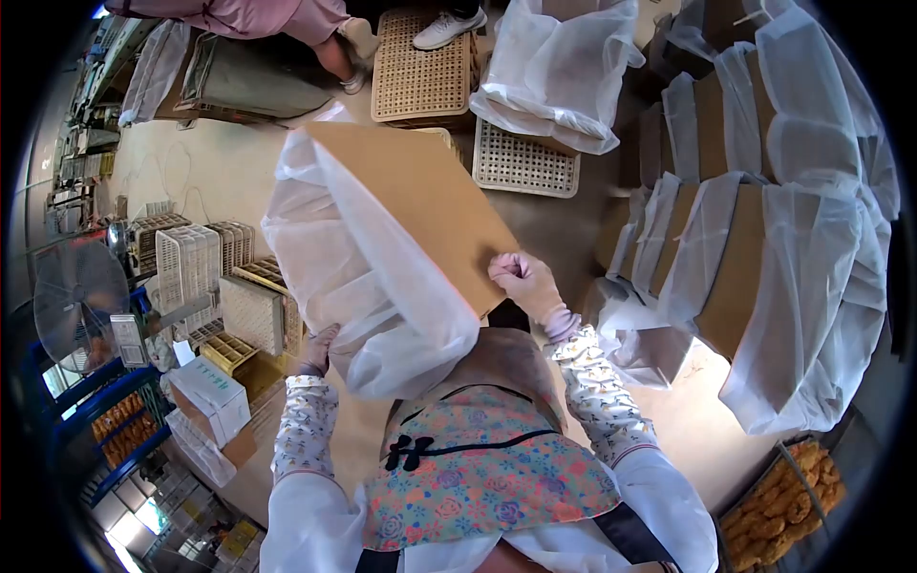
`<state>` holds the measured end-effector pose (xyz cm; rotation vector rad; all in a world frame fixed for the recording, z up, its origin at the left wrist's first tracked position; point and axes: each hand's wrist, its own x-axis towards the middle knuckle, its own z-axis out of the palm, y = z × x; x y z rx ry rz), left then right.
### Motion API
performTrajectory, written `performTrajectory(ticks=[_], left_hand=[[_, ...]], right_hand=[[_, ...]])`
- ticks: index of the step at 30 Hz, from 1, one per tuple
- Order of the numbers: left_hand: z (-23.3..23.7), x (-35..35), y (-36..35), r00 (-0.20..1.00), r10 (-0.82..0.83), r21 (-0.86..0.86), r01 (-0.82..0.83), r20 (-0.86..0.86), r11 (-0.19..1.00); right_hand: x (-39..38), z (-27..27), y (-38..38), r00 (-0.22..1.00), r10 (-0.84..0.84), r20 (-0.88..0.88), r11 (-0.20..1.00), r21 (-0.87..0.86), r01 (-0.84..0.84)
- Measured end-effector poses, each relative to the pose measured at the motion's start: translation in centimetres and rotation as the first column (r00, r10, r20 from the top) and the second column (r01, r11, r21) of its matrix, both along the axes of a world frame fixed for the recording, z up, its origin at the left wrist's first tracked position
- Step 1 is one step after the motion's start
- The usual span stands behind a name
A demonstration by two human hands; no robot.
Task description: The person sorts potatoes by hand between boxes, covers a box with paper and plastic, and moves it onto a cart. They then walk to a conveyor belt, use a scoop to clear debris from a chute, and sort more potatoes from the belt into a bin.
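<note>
A brown cardboard box [411, 196] is held tilted in front of my body, with a translucent white plastic liner [330, 272] folded out over its left side and hanging loose. My right hand [521, 279] is closed at the near right corner of the cardboard, fingers curled in. At the left, my left hand [320, 349] grips the box's lined side; its fingers are partly hidden by the plastic. Patterned sleeve covers reach both wrists, and a floral apron [487, 468] lies just below the box.
Several lined cardboard boxes [707, 229] are stacked at right. Another lined box [559, 67] rests near plastic crates [425, 72] ahead. More crates [186, 267] and a fan [81, 301] stand left. Browned food pieces [783, 506] fill a rack at lower right. Another person's leg [325, 43] shows at top.
</note>
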<state>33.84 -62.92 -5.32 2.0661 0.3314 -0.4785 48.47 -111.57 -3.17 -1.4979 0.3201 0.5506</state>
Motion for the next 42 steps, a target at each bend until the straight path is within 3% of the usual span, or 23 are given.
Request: performTrajectory(ticks=[3,4,7,8,11,14,18,21,22,25,26,29,31,32,35,37,39,40,41,42], left_hand=[[-4.3,2.4,-1.5,0.848,0.467,-0.151,-0.51,-0.251,0.847],[-5.6,3.1,-2.3,0.817,0.52,-0.04,-0.546,-0.249,0.837],[-8.6,3.7,-4.2,0.866,0.484,0.183,-0.459,-0.126,0.869],[-9.6,3.5,-4.2,0.863,0.478,0.299,-0.419,-0.162,0.857],[-12.0,2.4,-3.9,0.838,0.467,0.611,-0.218,-0.282,0.761],[-10.1,2.9,-3.0,0.843,0.409,0.544,-0.172,-0.35,0.821],[-9.4,2.0,-1.7,0.874,0.326,0.47,-0.132,-0.36,0.873],[-9.9,1.0,-1.0,0.883,0.28,0.461,-0.083,-0.377,0.883],[-9.2,1.5,-1.1,0.873,0.244,0.459,-0.026,-0.422,0.888],[-9.8,1.7,-1.0,0.877,0.205,0.479,0.032,-0.435,0.878],[-9.8,1.6,-1.0,0.88,0.201,0.466,0.026,-0.43,0.884],[-9.1,1.8,-1.2,0.885,0.202,0.431,-0.001,-0.42,0.902],[-8.6,1.9,-1.8,0.876,0.211,0.404,-0.02,-0.434,0.915],[-8.9,1.9,-2.0,0.878,0.206,0.397,-0.021,-0.432,0.918],[-9.2,1.7,-2.3,0.89,0.218,0.395,-0.047,-0.4,0.917],[-8.8,1.7,-3.2,0.906,0.246,0.401,-0.095,-0.346,0.911],[-13.8,-1.9,-3.4,0.844,0.296,0.49,-0.045,-0.448,0.871],[-14.0,-3.1,-3.0,0.911,0.252,0.278,-0.162,-0.327,0.947],[-13.7,-3.0,-3.2,0.917,0.144,0.377,0.007,-0.371,0.926],[-13.3,-2.1,-3.4,0.897,0.049,0.453,0.175,-0.439,0.874]], right_hand=[[3.5,0.8,1.2,0.999,-0.043,0.03,0.992,-0.116,0.047],[4.8,0.6,1.6,1.0,-0.023,0.007,0.99,-0.137,0.023],[8.9,1.5,4.9,0.986,0.1,0.133,0.955,-0.292,-0.057],[10.3,1.2,6.3,0.95,0.236,0.206,0.867,-0.486,-0.11],[14.3,0.4,12.1,0.894,0.371,0.252,0.757,-0.639,-0.134],[17.9,-0.5,18.5,0.908,0.399,0.127,0.646,-0.742,-0.18],[22.1,-4.0,24.9,0.824,0.566,-0.022,0.265,-0.942,-0.207],[24.5,-9.1,25.4,0.689,0.655,-0.312,-0.012,-0.915,-0.403],[24.8,-9.6,25.3,0.703,0.631,-0.329,0.003,-0.905,-0.426],[23.1,-8.7,22.6,0.74,0.667,-0.089,0.188,-0.941,-0.282],[22.1,-8.0,21.4,0.796,0.593,0.12,0.423,-0.888,-0.182],[20.9,-5.6,19.3,0.923,0.359,0.137,0.656,-0.741,-0.145],[19.9,-5.0,17.5,0.953,0.196,0.23,0.906,-0.414,-0.086],[19.6,-4.8,16.7,0.965,0.098,0.245,0.975,-0.219,-0.043],[19.7,-3.1,15.7,0.959,0.099,0.266,0.994,0.011,-0.106],[19.2,-0.8,16.5,0.81,0.271,0.519,0.889,-0.458,-0.003],[19.3,0.5,18.2,0.617,0.441,0.652,0.715,-0.671,0.198],[19.4,0.2,18.6,0.68,0.411,0.607,0.77,-0.63,0.097],[20.0,-0.6,18.1,0.732,0.395,0.555,0.821,-0.572,-0.009],[20.6,-2.0,18.4,0.902,0.18,0.392,0.924,-0.381,-0.019]])
